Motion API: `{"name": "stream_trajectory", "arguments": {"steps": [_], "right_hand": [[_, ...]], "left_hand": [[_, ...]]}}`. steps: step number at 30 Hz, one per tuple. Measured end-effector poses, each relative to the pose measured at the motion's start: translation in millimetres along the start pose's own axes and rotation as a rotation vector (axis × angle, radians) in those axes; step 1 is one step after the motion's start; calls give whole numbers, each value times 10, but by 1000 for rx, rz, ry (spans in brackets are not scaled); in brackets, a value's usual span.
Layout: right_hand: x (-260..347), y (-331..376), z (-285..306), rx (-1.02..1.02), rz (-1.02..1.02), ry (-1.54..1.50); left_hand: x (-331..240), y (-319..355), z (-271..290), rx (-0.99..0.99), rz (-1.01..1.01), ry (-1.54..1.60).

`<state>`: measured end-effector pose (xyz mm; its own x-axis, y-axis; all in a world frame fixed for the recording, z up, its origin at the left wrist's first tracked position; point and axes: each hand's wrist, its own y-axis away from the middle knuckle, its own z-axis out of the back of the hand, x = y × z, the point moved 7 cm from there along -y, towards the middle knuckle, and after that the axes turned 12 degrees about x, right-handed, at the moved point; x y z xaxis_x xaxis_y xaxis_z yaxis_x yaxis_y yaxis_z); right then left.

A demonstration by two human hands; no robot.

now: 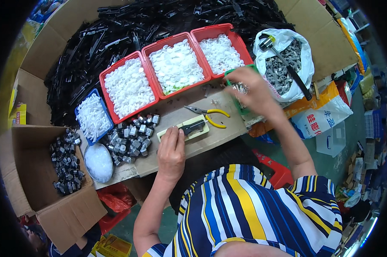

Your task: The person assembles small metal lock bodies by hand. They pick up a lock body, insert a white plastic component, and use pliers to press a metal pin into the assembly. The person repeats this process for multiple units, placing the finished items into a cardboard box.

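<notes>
**Left hand steadies a small jig while the right dips into a green tray**

A black part [192,127] lies on a pale green block [183,131] near the front of the cardboard-topped bench [210,139]. The left hand [171,150] rests just beside it, fingertips touching the block's near end and the black part; the grip is loose, fingers laid flat and together, clasping nothing. The right hand [250,91] reaches out to a small green tray [240,92] at the bench's far right corner, fingers curled down over thin shiny metal pieces [240,89] (whether any piece is actually pinched, I cannot tell).

Just beyond the block lie yellow-handled pliers [209,115], jaws pointing left. To the left of the block sits a heap of small grey-and-black metal pieces [129,138], and beside that a clear bag of white bits [98,162]. Along the back of the bench stand three red bins [175,64] filled with white round caps, with a smaller blue bin [92,116] of white parts at their left end. Behind them is a large pile of long black plastic strips [116,34].

At the far right a white plastic bag [287,64] holds grey cylindrical parts, with a dark-handled tool lying across it. At the lower left an open cardboard box [39,171] contains more grey metal pieces. The person wears a striped shirt of blue, white and yellow [253,210].
</notes>
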<state>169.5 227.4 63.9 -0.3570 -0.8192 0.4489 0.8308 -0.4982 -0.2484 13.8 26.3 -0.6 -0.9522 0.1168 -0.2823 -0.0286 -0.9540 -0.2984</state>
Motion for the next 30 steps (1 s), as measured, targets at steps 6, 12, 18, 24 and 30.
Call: {"name": "stream_trajectory", "arguments": {"steps": [6, 12, 18, 24, 30], "right_hand": [[-1293, 589, 857, -173, -414, 598], [-1602, 726, 910, -134, -370, 543], [-589, 452, 658, 17, -388, 10], [407, 501, -320, 283, 41, -88], [689, 454, -274, 258, 82, 79]], "left_hand": [[-46, 29, -47, 33, -7, -70], [-128, 7, -22, 32, -43, -187], [-64, -26, 1, 46, -85, -145], [-104, -55, 24, 3, -125, -172], [-94, -32, -3, 40, -87, -188]]}}
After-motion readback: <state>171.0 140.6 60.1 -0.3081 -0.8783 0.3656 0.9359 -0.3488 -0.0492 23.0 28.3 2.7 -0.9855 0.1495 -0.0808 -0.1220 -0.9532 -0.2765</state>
